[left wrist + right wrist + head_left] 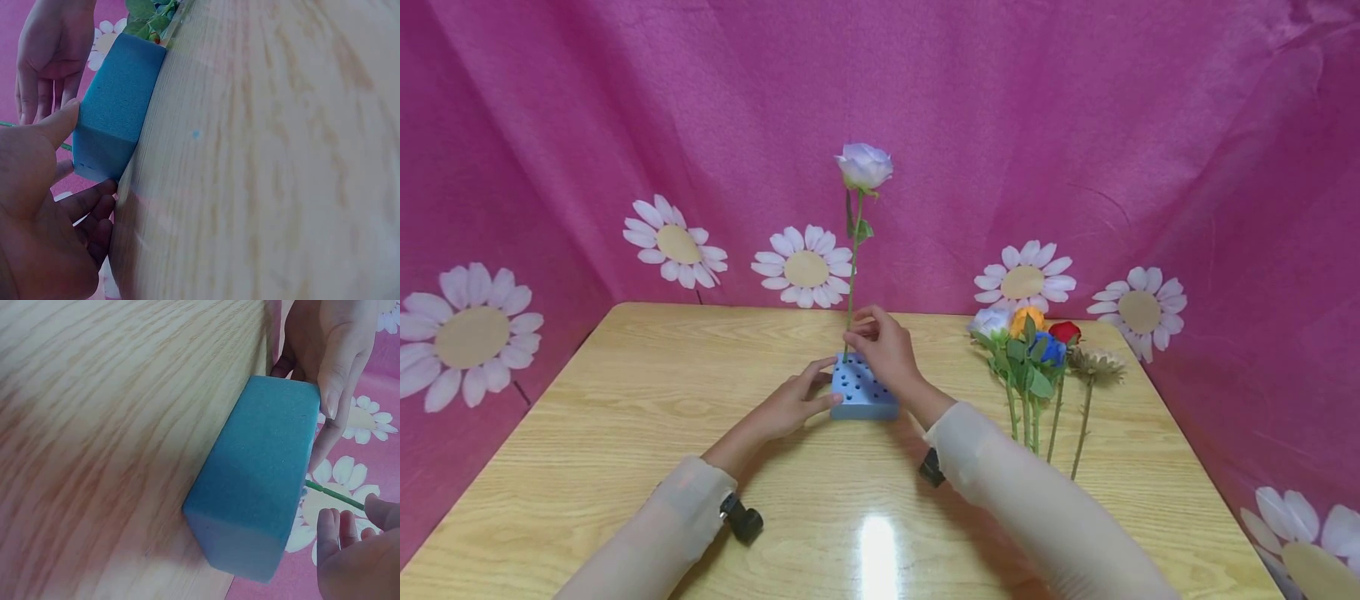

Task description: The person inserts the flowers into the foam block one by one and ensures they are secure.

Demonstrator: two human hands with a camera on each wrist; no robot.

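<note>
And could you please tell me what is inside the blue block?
A green stem meets the top of the blue block near its far left corner; anything inside is covered and cannot be seen.

Blue holed block [867,387] is held at L side by L hand [792,405] on wood counter [715,367]; pale rose [865,168], approx. upright, is pinched low on stem by R hand [891,353]. Other flowers [1019,360] are laid at R.

Blue rectangular foam-like block [250,469] at left fingers [90,199]: matt, finely grained. Thin green plastic-looking stem [334,495] at right fingers [327,534]: smooth. Lilac-white rose head [865,168] above: matt, cloth-like petals. Yellow-brown wood-grained tabletop [715,354] beneath fingers: smooth, glossy. Magenta curtain [940,100] behind fingers: creased cloth.
</note>
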